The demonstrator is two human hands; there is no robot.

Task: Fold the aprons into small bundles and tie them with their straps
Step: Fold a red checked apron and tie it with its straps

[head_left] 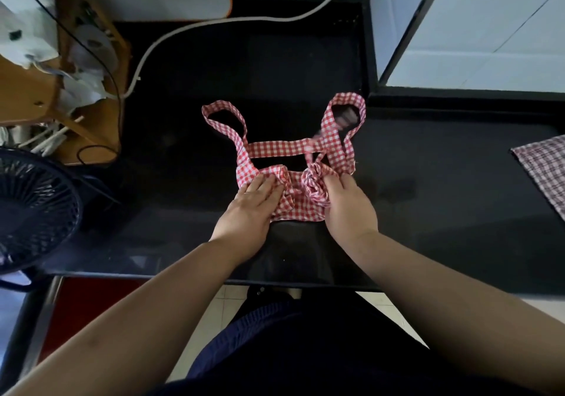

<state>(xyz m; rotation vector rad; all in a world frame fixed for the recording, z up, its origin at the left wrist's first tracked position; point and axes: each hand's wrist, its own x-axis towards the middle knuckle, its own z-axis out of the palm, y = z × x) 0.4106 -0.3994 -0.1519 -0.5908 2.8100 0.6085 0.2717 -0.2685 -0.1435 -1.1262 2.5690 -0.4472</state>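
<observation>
Left hand [251, 205] flat on red-checked apron [294, 207]; right hand [349, 209] grips its bunched fabric.

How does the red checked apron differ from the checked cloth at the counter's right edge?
The red apron is bunched, its straps looped out; the cloth lies flat. The left hand presses and the right hand grips the red apron; nothing touches the cloth. The red apron's checks are bright red; the cloth's look darker and duller. Both are checked fabric on the black counter.
</observation>
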